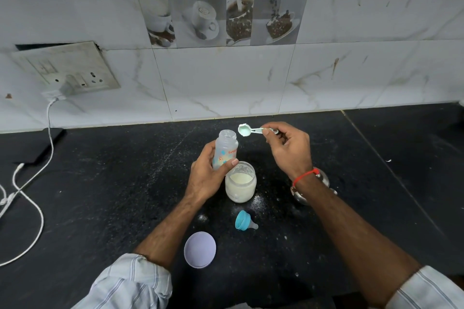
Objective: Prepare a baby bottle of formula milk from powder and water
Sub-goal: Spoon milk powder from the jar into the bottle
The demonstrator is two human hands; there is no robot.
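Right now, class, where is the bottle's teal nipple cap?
In the head view, the teal nipple cap lies on its side on the black counter, just in front of the powder jar and right of the lilac lid.

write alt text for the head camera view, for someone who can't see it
A person's left hand holds an open baby bottle while the right hand pinches a scoop beside its mouth. An open powder jar, teat ring and lid sit on the black counter.

The left hand [206,178] grips the open baby bottle [225,149] above the powder jar [240,184]; the right hand [288,148] pinches a scoop [247,130] just beside the bottle's mouth, over the black table [100,195].
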